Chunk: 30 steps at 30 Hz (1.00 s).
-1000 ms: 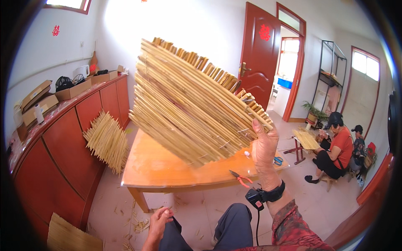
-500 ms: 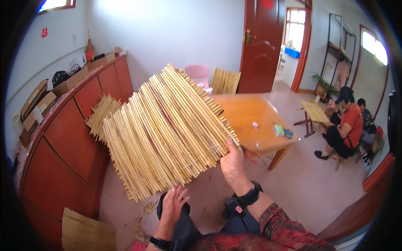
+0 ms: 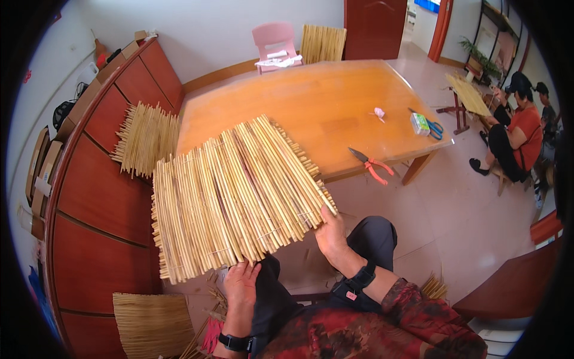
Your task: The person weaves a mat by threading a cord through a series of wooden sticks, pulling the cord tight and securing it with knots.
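In the head view, your right hand grasps the reed mat at its near right corner, the thumb over the top and the fingers hidden beneath. Your left hand meets the near edge of the mat, left of that grip; its fingertips are at the stalk ends, but you cannot tell whether they pinch it. The mat spreads from your right grip away and to the left, over your knees and across the view of the near left part of the table; whether it touches the tabletop cannot be told. Beyond your right grip and a little to its right, pliers lie at the table's near edge, their orange-red handles jutting past it. Farther out that way are a small pink item, a green-and-white packet and blue-handled scissors just beside it. Left of your hands, a bundle of stalks leans by the red cabinet, and a second mat stands lower down. Well off to the right of your grip, a seated person in a red top works at another mat.
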Available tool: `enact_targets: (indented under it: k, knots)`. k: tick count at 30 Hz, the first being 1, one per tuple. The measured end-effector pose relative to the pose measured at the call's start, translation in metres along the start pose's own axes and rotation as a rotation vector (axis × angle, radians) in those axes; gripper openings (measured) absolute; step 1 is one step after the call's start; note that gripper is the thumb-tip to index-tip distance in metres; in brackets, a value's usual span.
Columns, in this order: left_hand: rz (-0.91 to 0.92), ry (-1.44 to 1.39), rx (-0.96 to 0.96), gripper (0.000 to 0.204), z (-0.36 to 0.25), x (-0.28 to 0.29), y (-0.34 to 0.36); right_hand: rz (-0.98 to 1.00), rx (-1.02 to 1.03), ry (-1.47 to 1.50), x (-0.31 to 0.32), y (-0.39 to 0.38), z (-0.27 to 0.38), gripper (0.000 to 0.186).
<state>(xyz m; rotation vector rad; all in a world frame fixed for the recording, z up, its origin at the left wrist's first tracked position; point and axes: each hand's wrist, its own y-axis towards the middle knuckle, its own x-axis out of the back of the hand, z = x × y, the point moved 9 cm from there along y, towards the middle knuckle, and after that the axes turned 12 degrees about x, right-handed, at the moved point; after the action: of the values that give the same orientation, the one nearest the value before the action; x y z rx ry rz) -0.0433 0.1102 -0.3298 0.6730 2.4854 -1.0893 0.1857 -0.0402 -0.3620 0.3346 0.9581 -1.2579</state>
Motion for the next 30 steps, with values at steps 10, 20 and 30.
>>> enact_targets:
  k: [10, 20, 30]
  knots:
    - [-0.113, 0.240, 0.174, 0.020, -0.019, 0.034, 0.003, 0.210, -0.366, -0.265, 0.003, -0.024, 0.003, 0.037]
    - [-0.299, 1.111, 0.019, 0.017, -0.031, 0.011, -0.019, 0.319, -0.390, -0.363, 0.008, -0.026, 0.002, 0.042]
    - [-0.295, 2.022, -0.944, 0.040, -0.024, -0.140, -0.062, 0.479, -0.291, -0.363, -0.009, -0.027, 0.025, 0.030]
